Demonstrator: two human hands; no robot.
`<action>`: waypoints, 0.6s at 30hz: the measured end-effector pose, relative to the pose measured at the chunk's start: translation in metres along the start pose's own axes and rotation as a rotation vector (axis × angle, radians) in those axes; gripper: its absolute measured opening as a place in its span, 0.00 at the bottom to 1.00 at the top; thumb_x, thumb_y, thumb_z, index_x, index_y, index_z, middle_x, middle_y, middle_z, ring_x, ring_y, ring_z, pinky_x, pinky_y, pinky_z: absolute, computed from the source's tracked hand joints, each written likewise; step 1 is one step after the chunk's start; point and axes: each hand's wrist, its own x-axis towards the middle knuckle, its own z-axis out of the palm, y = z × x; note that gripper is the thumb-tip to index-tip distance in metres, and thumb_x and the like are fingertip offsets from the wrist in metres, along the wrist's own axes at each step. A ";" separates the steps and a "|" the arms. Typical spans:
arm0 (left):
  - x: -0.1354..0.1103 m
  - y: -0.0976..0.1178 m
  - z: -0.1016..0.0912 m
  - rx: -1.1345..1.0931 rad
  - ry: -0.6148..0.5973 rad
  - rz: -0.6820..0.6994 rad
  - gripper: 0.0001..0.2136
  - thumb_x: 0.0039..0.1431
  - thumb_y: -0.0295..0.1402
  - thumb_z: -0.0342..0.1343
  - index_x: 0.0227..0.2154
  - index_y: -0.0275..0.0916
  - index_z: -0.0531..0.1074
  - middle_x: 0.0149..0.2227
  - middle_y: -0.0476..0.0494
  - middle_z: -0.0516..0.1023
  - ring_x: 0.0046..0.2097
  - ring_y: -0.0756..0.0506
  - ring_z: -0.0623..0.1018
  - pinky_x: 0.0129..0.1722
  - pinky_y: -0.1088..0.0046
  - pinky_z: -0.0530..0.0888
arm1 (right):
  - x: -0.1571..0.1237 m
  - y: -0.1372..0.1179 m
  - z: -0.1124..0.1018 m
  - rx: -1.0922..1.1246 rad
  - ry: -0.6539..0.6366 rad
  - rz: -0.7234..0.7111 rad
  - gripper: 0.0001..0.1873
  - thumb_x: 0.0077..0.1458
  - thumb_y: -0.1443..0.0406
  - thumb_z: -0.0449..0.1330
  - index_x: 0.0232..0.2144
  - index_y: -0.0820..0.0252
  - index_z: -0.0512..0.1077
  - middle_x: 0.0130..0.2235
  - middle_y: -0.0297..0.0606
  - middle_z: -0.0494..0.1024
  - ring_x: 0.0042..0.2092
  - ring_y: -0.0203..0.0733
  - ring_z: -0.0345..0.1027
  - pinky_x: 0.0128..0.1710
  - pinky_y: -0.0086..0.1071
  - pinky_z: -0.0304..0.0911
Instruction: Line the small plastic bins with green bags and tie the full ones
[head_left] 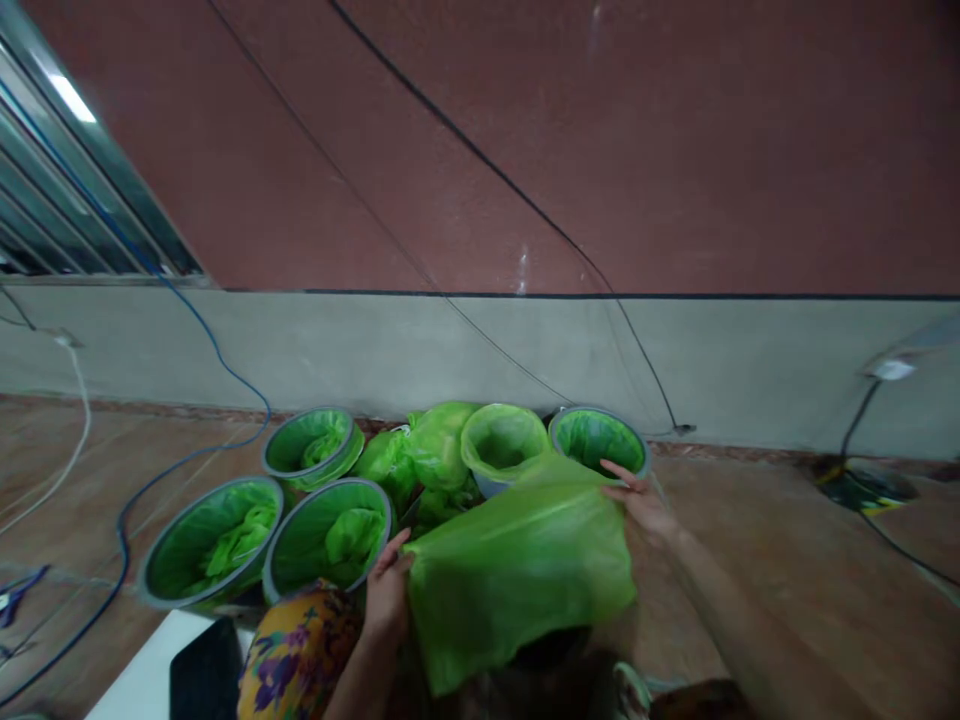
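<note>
"Head view: what's largest?"
"The red-and-grey wall [525, 150], then the green bag [517, 575], spread out near the lined bins [176, 540]."
"And your hands?"
"Apart: my left hand [387, 592] pinches its left corner, my right hand [646, 507] its upper right edge."

- Wall [712, 150], upper part: dull brick-red, a few pale scuffs low down.
- Pale grey-green band [375, 345] below it; dark line [787, 297] divides the two.
- Window [82, 180] at upper left: metallic frame, slanting bars, one bright streak of light [71, 97].
- Floor [750, 560]: brownish, faint pale seams; darker reddish strip [750, 457] along the wall foot.
- Black cable [570, 241] slants down across the wall, thinner line to its left.
- Blue cable [124, 530] drops from window, curves over floor; white cable [85, 400] farther left.
- Light dim, slightly hazy.
</note>
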 end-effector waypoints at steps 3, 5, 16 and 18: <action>0.001 0.037 -0.002 -0.038 -0.179 0.103 0.29 0.45 0.36 0.59 0.54 0.37 0.70 0.38 0.42 0.82 0.38 0.42 0.81 0.39 0.66 0.76 | -0.016 -0.039 -0.018 0.007 -0.107 -0.029 0.35 0.44 0.62 0.66 0.57 0.57 0.68 0.41 0.42 0.83 0.40 0.45 0.78 0.44 0.38 0.70; 0.000 0.059 -0.003 0.067 -0.273 0.217 0.29 0.43 0.33 0.60 0.53 0.36 0.71 0.39 0.42 0.82 0.39 0.41 0.80 0.41 0.66 0.76 | -0.027 -0.060 -0.026 -0.061 -0.171 -0.081 0.32 0.43 0.61 0.67 0.53 0.57 0.72 0.44 0.42 0.82 0.43 0.45 0.77 0.47 0.38 0.69; -0.026 0.081 -0.005 1.301 0.040 0.978 0.17 0.53 0.22 0.50 0.44 0.39 0.75 0.44 0.38 0.78 0.50 0.38 0.74 0.62 0.53 0.55 | -0.092 -0.033 -0.029 -1.117 -0.004 -0.529 0.18 0.51 0.69 0.53 0.41 0.58 0.78 0.44 0.44 0.80 0.47 0.46 0.73 0.50 0.36 0.65; -0.032 0.064 -0.011 1.393 0.121 0.949 0.15 0.55 0.23 0.48 0.42 0.39 0.76 0.44 0.37 0.78 0.50 0.38 0.74 0.61 0.53 0.56 | -0.108 0.000 -0.025 -1.205 0.030 -0.458 0.17 0.53 0.71 0.51 0.37 0.56 0.79 0.42 0.43 0.81 0.45 0.44 0.73 0.48 0.34 0.65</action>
